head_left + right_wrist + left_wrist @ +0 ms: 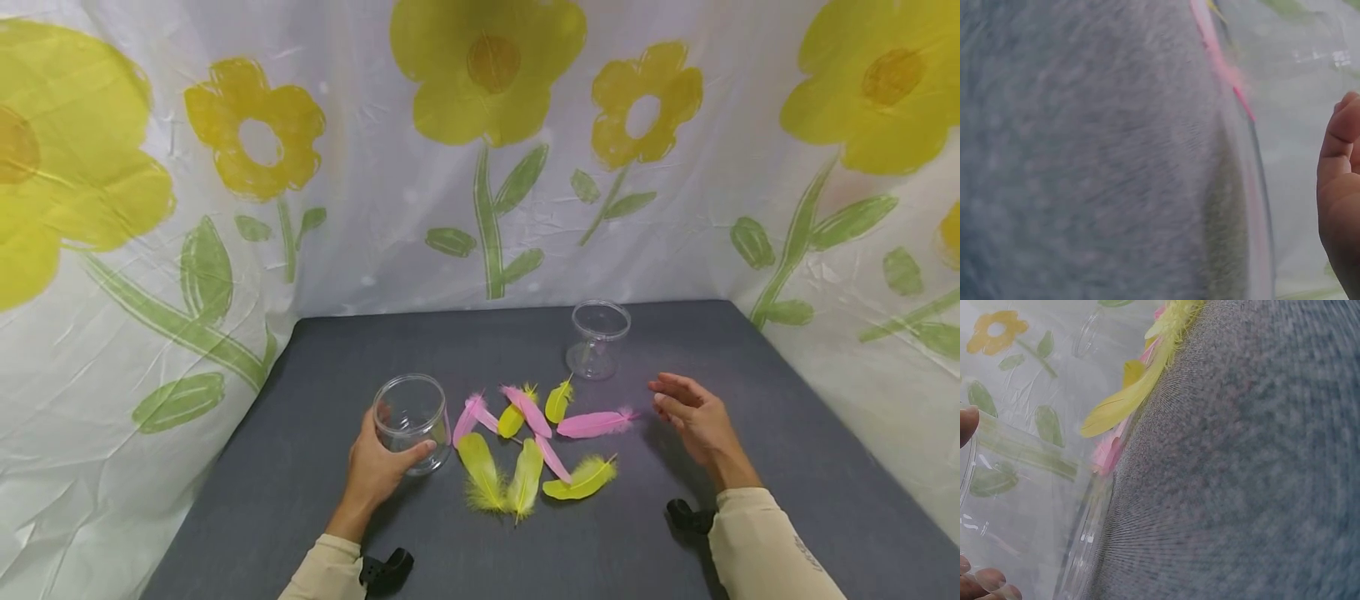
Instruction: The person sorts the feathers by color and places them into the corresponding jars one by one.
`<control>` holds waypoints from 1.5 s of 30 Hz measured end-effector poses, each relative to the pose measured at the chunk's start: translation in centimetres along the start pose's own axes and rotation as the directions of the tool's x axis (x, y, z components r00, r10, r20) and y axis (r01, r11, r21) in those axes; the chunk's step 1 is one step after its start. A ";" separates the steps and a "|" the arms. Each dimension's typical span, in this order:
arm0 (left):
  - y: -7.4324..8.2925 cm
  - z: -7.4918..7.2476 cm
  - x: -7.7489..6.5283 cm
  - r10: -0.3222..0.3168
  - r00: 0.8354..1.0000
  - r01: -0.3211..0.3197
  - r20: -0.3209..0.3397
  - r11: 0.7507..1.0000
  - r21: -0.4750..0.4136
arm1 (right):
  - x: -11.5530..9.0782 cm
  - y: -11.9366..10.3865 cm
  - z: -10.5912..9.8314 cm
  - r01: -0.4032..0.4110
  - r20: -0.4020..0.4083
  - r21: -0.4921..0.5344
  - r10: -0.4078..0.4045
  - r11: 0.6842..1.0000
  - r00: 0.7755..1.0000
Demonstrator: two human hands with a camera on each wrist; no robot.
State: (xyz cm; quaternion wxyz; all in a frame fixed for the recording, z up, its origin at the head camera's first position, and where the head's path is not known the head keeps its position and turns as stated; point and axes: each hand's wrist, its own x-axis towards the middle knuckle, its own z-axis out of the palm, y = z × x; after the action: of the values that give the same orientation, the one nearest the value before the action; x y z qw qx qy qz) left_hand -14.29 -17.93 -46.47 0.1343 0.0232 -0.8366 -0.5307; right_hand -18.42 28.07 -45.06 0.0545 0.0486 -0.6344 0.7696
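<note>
My left hand (375,473) grips a clear cylindrical jar (414,437) from its left side, thumb across the front. In the left wrist view the jar (1022,519) fills the left part, fingertips showing on its wall. To the jar's right lie several pink and yellow feathers, among them a wide yellow feather (482,468), a pink feather (597,424) and a curved yellow feather (581,481). Beyond the pink feather's right end my right hand (697,425) hovers over the table, fingers loosely bent, holding nothing. Its thumb and fingers show partly in the right wrist view.
A second clear vessel (600,323), narrow-waisted with a round foot, stands behind the feathers near the table's back edge. The table has a dark grey cover (337,358). A white cloth (360,208) with printed yellow flowers hangs behind and on both sides.
</note>
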 end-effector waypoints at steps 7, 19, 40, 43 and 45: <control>0.0 0.0 -0.1 -0.008 1.000 0.008 0.001 1.000 0.018 | 0.0 0.8 -0.1 -0.101 -0.016 -0.054 0.100 0.993 0.995; 0.2 0.0 -0.1 -0.002 1.000 0.002 -0.007 1.000 0.015 | 0.6 1.3 -0.1 -0.251 -0.053 -0.109 0.247 0.962 0.968; 0.0 0.2 -0.2 0.007 1.000 -0.007 -0.018 1.000 0.029 | 1.6 2.4 1.0 -0.317 -0.162 -0.163 0.292 0.934 0.943; -0.1 0.2 -0.1 0.014 1.000 -0.013 -0.014 0.999 0.030 | 1.6 2.3 1.0 -0.344 -0.196 -0.179 0.310 0.922 0.930; -0.1 0.2 -0.1 0.016 1.000 -0.016 -0.012 0.999 0.031 | 1.5 2.1 1.0 -0.359 -0.209 -0.191 0.319 0.914 0.924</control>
State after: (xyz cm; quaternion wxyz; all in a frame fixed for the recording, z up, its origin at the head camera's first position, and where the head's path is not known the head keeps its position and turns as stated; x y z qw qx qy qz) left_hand -14.24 -17.80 -46.68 0.1432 0.0218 -0.8439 -0.5165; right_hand -20.24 26.74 -46.73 -0.0203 -0.1361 -0.7093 0.6914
